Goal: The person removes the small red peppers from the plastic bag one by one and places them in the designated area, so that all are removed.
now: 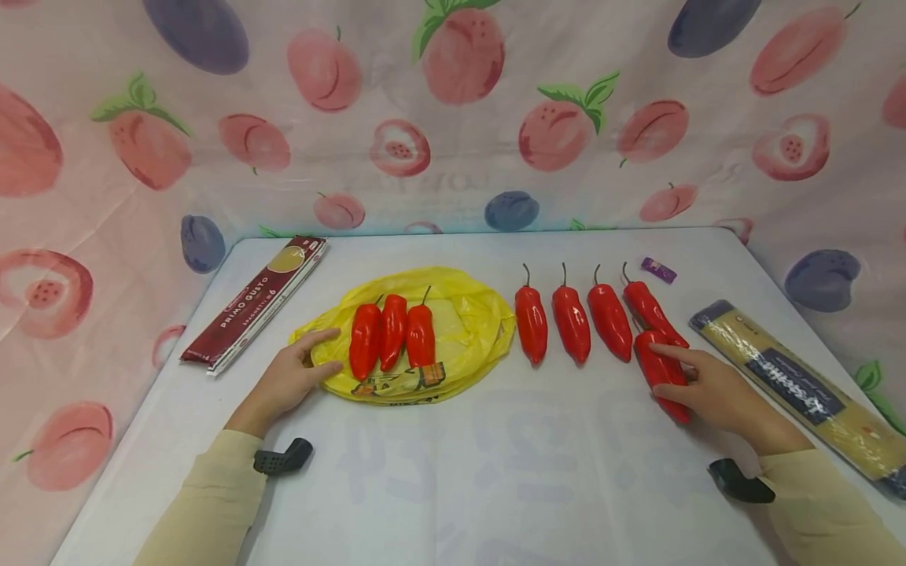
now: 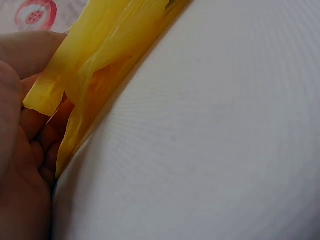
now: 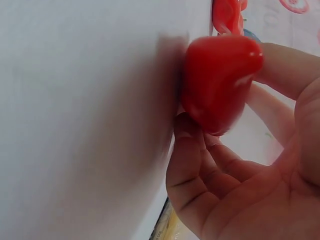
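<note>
My right hand point(image 1: 718, 389) holds a red chili pepper point(image 1: 657, 363) between thumb and fingers, close over the white table. The right wrist view shows the rounded end of this pepper point(image 3: 217, 82) with fingers around it. A yellow plastic bag point(image 1: 470, 322) lies flat left of centre, three red peppers point(image 1: 393, 334) side by side on it. My left hand point(image 1: 283, 385) is at its left edge, and in the left wrist view folds of the bag point(image 2: 95, 65) sit between thumb and curled fingers. Several more red peppers point(image 1: 569, 322) stand in a row right of the bag, stems pointing away.
A dark red spaghetti packet point(image 1: 258, 303) lies at the back left. Along the right side lies a long clear pasta packet point(image 1: 800, 389) with a dark label. A small purple packet point(image 1: 659, 270) is behind the row of peppers. Fruit-printed cloth point(image 1: 453, 173) hangs behind the table.
</note>
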Action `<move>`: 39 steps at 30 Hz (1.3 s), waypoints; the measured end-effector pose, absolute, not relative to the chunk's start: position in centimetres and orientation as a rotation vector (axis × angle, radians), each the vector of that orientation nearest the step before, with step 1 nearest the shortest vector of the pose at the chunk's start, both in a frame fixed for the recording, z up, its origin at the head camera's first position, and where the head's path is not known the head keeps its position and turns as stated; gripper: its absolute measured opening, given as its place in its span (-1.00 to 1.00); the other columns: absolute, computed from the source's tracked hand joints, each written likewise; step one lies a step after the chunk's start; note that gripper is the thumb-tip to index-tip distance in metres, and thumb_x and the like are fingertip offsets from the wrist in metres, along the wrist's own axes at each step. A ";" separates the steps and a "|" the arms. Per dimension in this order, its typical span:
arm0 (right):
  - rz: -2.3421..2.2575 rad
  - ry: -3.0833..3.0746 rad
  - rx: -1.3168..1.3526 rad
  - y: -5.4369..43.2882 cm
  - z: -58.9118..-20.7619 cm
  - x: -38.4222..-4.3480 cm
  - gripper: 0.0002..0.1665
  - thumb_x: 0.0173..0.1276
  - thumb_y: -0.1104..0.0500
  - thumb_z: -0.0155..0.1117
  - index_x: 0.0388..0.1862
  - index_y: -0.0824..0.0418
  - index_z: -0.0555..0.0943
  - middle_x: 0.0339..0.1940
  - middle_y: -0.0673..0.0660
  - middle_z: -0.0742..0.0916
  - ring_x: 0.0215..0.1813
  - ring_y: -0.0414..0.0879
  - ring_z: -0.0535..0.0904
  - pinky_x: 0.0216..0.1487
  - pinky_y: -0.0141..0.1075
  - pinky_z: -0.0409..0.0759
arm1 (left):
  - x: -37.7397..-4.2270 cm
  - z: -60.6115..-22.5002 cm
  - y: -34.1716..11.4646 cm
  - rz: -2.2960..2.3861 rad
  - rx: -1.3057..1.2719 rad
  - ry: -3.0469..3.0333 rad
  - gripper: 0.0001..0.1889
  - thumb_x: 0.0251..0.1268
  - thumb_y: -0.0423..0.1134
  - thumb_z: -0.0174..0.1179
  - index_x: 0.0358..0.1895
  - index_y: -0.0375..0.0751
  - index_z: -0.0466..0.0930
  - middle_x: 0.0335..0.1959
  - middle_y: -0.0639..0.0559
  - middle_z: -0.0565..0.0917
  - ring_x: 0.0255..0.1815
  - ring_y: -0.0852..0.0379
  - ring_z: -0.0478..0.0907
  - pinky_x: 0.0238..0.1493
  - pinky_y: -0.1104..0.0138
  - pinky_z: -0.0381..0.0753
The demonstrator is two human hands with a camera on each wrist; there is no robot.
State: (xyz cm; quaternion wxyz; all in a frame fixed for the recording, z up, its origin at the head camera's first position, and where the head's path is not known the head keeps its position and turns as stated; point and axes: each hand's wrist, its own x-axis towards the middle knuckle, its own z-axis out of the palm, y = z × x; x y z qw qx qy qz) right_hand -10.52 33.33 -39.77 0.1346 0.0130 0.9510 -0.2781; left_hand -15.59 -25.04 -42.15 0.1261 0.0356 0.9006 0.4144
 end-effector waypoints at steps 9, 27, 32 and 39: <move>-0.804 2.759 0.051 33.8 -39.2 -10.2 -0.02 0.25 0.03 0.46 0.53 0.34 0.23 0.25 0.62 0.40 0.20 0.57 0.35 -0.22 0.08 0.72 | -15.5 -42.3 -25.1 1.198 0.101 2.630 -0.28 0.33 0.05 0.27 0.51 -0.04 0.30 0.54 -0.26 0.17 0.53 -0.35 0.01 0.36 -0.37 0.04; -0.768 2.863 -0.013 31.2 -34.4 -10.7 0.10 0.30 -0.07 0.43 0.60 0.31 0.06 0.34 0.61 0.38 0.23 0.59 0.38 -0.21 0.17 0.69 | -15.7 -42.3 -25.1 1.201 0.115 2.632 -0.29 0.34 0.04 0.27 0.51 -0.05 0.30 0.54 -0.26 0.18 0.53 -0.34 0.02 0.38 -0.35 0.05; -0.778 2.870 -0.108 28.1 -33.3 -11.5 0.01 0.37 -0.12 0.35 0.61 0.21 0.11 0.40 0.54 0.36 0.29 0.53 0.34 -0.15 0.20 0.68 | -15.7 -42.4 -25.2 1.206 0.105 2.629 -0.29 0.34 0.05 0.27 0.51 -0.04 0.30 0.54 -0.24 0.19 0.52 -0.33 0.03 0.38 -0.35 0.06; -0.836 2.859 -0.324 23.0 -33.2 -13.3 -0.09 0.37 -0.12 0.34 0.59 0.09 0.23 0.40 0.39 0.46 0.32 0.38 0.39 -0.12 0.10 0.70 | -15.6 -42.3 -25.1 1.220 0.113 2.622 -0.29 0.34 0.04 0.27 0.51 -0.05 0.30 0.53 -0.24 0.20 0.52 -0.33 0.04 0.38 -0.34 0.08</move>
